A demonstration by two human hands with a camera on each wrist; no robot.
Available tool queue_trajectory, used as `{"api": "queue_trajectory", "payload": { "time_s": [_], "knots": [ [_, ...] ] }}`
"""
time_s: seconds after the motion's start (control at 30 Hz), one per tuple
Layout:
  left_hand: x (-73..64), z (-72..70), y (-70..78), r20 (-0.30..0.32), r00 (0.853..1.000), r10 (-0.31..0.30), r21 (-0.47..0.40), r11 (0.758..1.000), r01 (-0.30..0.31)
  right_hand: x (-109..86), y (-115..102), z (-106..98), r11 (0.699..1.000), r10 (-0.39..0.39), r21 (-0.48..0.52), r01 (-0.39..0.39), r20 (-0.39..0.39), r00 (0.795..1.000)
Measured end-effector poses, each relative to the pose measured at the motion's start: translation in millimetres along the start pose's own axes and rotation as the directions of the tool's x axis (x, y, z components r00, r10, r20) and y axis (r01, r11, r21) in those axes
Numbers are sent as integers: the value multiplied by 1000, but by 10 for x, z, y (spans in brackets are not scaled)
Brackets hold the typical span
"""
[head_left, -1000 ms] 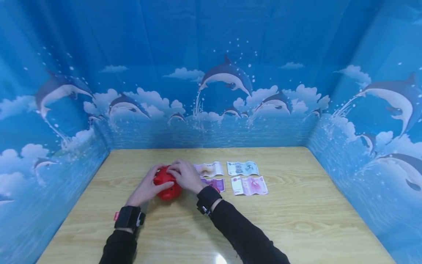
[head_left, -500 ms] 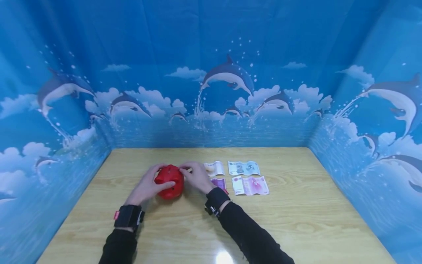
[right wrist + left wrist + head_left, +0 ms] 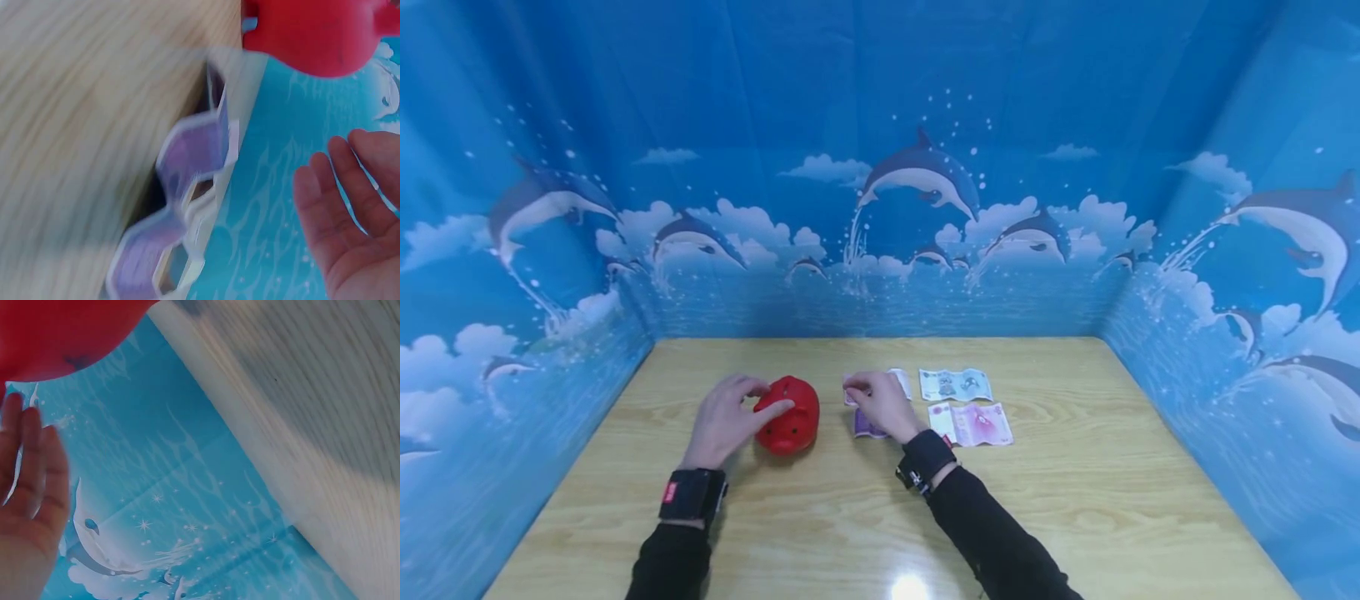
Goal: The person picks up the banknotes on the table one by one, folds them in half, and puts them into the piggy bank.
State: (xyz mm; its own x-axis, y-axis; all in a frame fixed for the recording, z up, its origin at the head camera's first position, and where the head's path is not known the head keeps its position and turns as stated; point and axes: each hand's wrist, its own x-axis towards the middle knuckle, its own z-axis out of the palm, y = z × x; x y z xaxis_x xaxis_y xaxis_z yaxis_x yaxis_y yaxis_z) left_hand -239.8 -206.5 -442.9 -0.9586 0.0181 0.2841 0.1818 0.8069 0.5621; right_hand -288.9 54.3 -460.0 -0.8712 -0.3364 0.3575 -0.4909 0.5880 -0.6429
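A red piggy bank [image 3: 797, 410] stands on the left half of the table, a slot showing in its top. My left hand [image 3: 721, 423] is at its left side with loosely bent fingers, and the thumb overlaps the pig in the head view. To the pig's right, my right hand [image 3: 886, 407] hovers over two crinkled banknotes, partly covering them. One is a purple banknote [image 3: 194, 147]; behind it lies a pale brownish banknote [image 3: 904, 382]. In the right wrist view the right hand's fingers [image 3: 344, 212] are spread, with nothing held.
Further right lie a greenish-blue banknote [image 3: 955, 384] and, in front of it, a pink 100 banknote [image 3: 981, 425]. The wooden table [image 3: 1112, 483] is walled at the back and both sides by a blue dolphin-print curtain [image 3: 760, 300].
My right hand has left the piggy bank and moved right, over the banknotes. My left hand has loosened from the pig and drawn slightly left.
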Motion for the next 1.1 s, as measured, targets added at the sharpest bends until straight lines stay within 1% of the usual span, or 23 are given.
{"api": "queue_trajectory", "payload": {
  "time_s": [0.07,0.13,0.17,0.27,0.4,0.47,0.6,0.73,0.9,1.0,1.1],
  "knots": [
    [-6,22,18,-69,996,60,32,998,-58,-24,54,-50,1000,10,-24,-10,-10,1000],
    [-14,41,35,-134,983,129,69,990,-120,-53,110,-102,999,24,-32,-25,-18,1000],
    [-19,49,46,-166,973,163,84,985,-151,-67,137,-129,999,29,-29,-30,-20,999],
    [-31,84,62,-252,935,250,130,966,-224,-105,221,-208,999,33,-23,-34,-26,999],
    [-37,143,82,-313,884,348,186,935,-303,-170,322,-308,998,49,-38,-50,-23,999],
    [-33,169,98,-325,860,393,212,917,-339,-208,363,-349,997,59,-56,-60,-13,998],
    [-29,199,159,-334,823,459,241,886,-396,-275,405,-389,993,82,-85,-80,20,996],
    [-25,206,229,-332,803,494,245,868,-433,-333,389,-421,990,99,-104,-93,52,994],
    [-16,201,261,-328,785,525,267,849,-456,-370,407,-441,985,111,-144,-96,98,989],
    [-10,217,270,-316,771,552,298,830,-472,-391,419,-452,983,106,-163,-85,123,987],
    [-17,235,300,-312,756,575,311,814,-491,-408,428,-460,982,95,-173,-71,137,986]
  ]
}}
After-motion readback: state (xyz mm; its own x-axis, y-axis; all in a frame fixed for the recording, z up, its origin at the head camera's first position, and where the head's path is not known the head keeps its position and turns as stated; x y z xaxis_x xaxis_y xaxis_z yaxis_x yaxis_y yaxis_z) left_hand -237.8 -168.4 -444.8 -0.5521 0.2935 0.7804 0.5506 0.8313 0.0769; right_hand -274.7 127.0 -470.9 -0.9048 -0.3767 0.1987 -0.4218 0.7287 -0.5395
